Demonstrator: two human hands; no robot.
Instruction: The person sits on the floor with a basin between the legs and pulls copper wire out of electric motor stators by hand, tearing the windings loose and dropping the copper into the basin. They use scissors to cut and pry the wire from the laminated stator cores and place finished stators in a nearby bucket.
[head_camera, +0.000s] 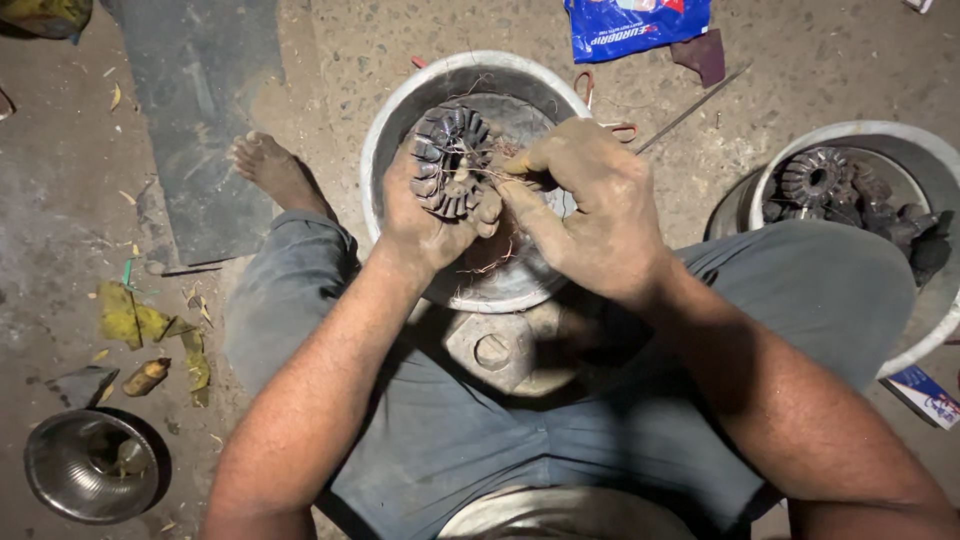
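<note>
Copper wire (492, 178) runs in thin, dirty strands off a dark slotted stator core (450, 160), which sits in the left hand (432, 215) above a wide metal basin (385, 130) on the floor. The left hand's fingers are wrapped around the core's lower rim, gripping it firmly. The right hand (590, 205) is clenched just beside it, its fingers (522, 205) pinching a strand where it leaves the slots.

A judgement on the risks: the strands look fine and brittle, so a sharp tug could snap one and leave a stub buried in a slot. Bare, grimy fingers against thin wire and the core's sharp-edged teeth could also be cut if the grip slides. Should the left hand loosen, the core would drop into the basin, among the loose wire tangle (490, 258) already lying there.

Further out, a second basin (925, 150) to the right holds more dark cores (815, 180), close to the person's knee (800, 280); a shift of the leg could knock it. A bare foot (270, 165) rests on the gritty floor (60, 200) beside scraps of yellow debris (130, 318), and a small steel bowl (90, 465) stands well apart at lower left.
</note>
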